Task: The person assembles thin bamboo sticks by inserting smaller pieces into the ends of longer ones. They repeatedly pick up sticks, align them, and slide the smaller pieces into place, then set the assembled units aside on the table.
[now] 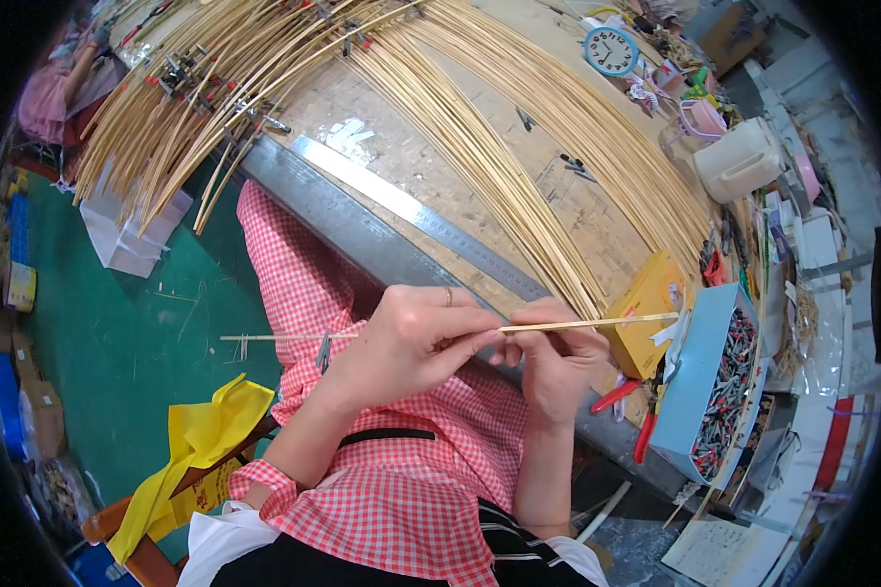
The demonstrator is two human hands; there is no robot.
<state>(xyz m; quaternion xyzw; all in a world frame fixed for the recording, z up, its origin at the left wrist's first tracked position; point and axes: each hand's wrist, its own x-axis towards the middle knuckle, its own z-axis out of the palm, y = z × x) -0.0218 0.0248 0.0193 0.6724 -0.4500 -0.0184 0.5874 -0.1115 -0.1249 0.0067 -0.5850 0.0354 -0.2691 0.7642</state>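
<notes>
A thin wooden strip [597, 322] runs crosswise in front of me, over my lap. My left hand [411, 342] pinches it between thumb and fingers. Close beside it, my right hand [558, 357] grips the strip with its fingertips. The strip's right end reaches toward the light blue box; a thin length [274, 338] also sticks out left of my left wrist. On that length sits a dark clip [324, 352]. Whether both lengths are one piece is hidden by my left hand. Pink-and-white checked cloth [392, 489] covers my lap and front.
Long bundles of strips [480, 176] lie across the table, many clamped at the far left. A steel ruler [411, 210] lies along the table edge. At right are a yellow box [646, 313], red-handled pliers [646, 430] and a blue box [690, 391] of small clips.
</notes>
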